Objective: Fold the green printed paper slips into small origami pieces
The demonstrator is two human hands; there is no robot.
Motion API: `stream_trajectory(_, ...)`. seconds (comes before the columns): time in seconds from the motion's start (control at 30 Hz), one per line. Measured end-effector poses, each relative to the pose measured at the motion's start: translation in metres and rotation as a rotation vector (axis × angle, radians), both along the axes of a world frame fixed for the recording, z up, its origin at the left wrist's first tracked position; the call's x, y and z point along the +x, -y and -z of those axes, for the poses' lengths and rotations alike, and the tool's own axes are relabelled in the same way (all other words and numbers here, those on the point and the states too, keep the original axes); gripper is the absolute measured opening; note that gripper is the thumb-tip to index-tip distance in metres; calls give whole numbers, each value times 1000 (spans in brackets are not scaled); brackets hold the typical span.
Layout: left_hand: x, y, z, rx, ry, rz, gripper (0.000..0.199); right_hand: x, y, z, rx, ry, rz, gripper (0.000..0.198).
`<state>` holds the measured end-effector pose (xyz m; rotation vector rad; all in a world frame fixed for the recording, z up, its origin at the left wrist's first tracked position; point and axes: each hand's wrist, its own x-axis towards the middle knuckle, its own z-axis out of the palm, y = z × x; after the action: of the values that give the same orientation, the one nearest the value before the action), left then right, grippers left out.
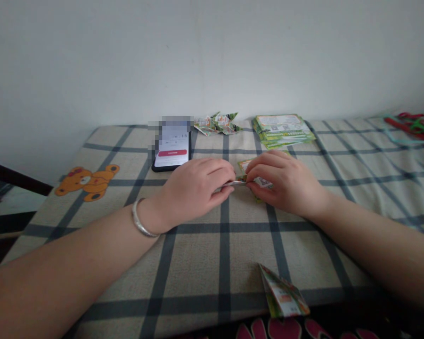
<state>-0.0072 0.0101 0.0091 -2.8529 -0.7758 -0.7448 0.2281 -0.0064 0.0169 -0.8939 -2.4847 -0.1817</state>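
Observation:
My left hand (199, 186), with a silver bangle on its wrist, pinches one end of a small folded piece of printed paper (239, 182). At the other end, the fingertips of my right hand (286, 183) are closed on the same piece; much of it is hidden by the fingers. A green and white printed sheet (245, 165) lies on the cloth, partly under my right hand. Nearer to me, at the table's front edge, rests a folded paper triangle (285, 295) with the same kind of print.
A phone (171, 148) with a lit screen lies beyond my left hand. Against the wall are folded paper shapes (219, 124) and a stack of printed sheets (284, 129). Red and green items (415, 125) lie far right. A bear picture (88, 182) is on the checked tablecloth (198, 263).

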Motion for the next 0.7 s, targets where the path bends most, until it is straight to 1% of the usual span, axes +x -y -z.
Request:
stream_trajectory(0.17,3,5,-2,-6,34,-45,5,-4,4,-2,97,-19,-35,9)
stream_trajectory(0.3,4,7,-2,75,38,-48,7,-5,5,-4,155,-29,-62,9)
stream_trajectory(0.6,3,7,-5,212,42,-65,10,-6,7,-2,200,-27,-54,6)
stream_trajectory(0.7,3,9,-7,218,54,-96,13,-6,7,-1,202,-35,-43,6)
